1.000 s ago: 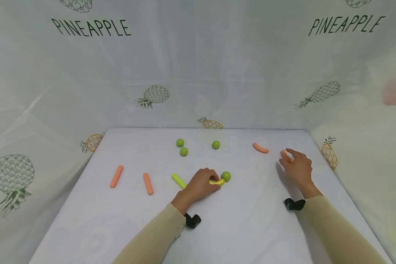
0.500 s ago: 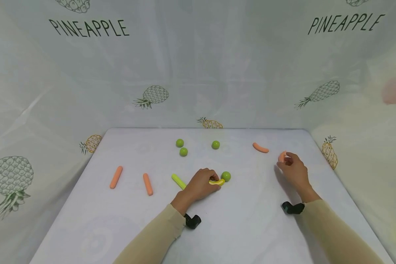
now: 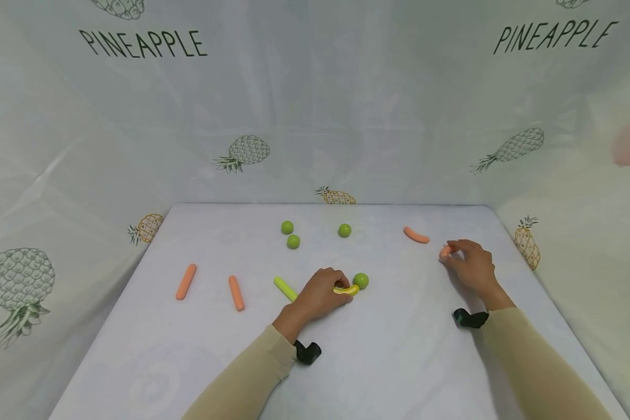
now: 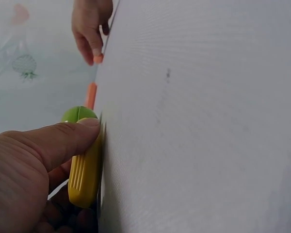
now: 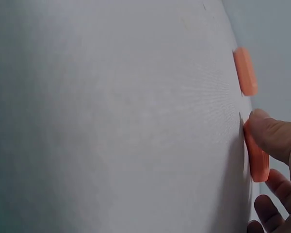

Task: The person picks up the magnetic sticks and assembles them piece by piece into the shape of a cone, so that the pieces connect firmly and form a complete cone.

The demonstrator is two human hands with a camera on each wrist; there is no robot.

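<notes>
My left hand (image 3: 322, 291) pinches a yellow toy banana (image 3: 345, 290), thumb on top, low over the white table. In the left wrist view the ridged side of the banana (image 4: 83, 179) shows below the thumb. Right behind it sits a green ball (image 3: 360, 280). A lime-green stick (image 3: 285, 288) lies partly hidden behind the left hand. On the right side, my right hand (image 3: 472, 268) pinches an orange sausage-shaped piece (image 5: 256, 155) between thumb and fingers, close to the tabletop. A similar curved orange piece (image 3: 416, 235) lies just beyond it, to the left.
Two straight orange sticks (image 3: 186, 282) (image 3: 236, 293) lie on the left of the table (image 3: 388, 361). Toward the back are two neighbouring green balls (image 3: 287, 227) (image 3: 293, 241) and another green ball (image 3: 344, 230). A pineapple-print curtain (image 3: 315, 105) hangs behind the table.
My right hand has turned the orange sausage-shaped piece and shifted it slightly left and nearer. The left hand and the toy banana have stayed in place.
</notes>
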